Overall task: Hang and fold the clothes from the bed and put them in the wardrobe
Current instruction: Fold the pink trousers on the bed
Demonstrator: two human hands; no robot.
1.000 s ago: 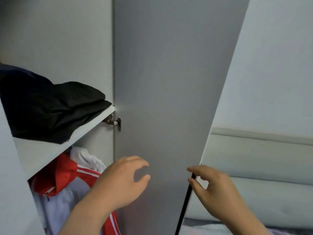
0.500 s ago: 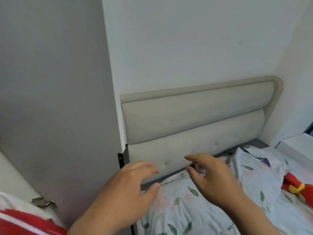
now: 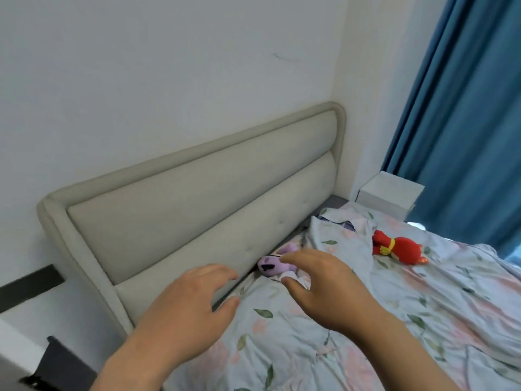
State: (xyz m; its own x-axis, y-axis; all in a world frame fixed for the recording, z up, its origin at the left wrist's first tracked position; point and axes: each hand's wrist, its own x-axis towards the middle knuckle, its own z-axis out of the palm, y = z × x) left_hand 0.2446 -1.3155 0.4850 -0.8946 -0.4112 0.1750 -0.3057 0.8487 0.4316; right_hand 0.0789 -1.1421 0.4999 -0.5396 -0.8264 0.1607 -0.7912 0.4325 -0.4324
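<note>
I face the bed [image 3: 423,320], covered with a pale sheet printed with leaves and pink flowers. Both hands hover over its near left part with nothing in them. My left hand [image 3: 186,309] is open, its fingers spread in front of the lower headboard cushion. My right hand [image 3: 324,289] is open too, fingers curled apart above the sheet, just in front of a small purple plush toy [image 3: 273,265]. No loose clothes can be told apart from the rumpled bedding [image 3: 344,235] near the headboard. The wardrobe is out of view.
A beige padded headboard [image 3: 197,210] runs along the white wall. A red plush toy [image 3: 397,248] lies further right on the bed. A white bedside cabinet [image 3: 390,193] stands in the corner by a blue curtain [image 3: 465,122].
My view has swung right, from the open wardrobe and its door to the bed. Both hands left the door edge and now hover over the sheet, still holding nothing.
</note>
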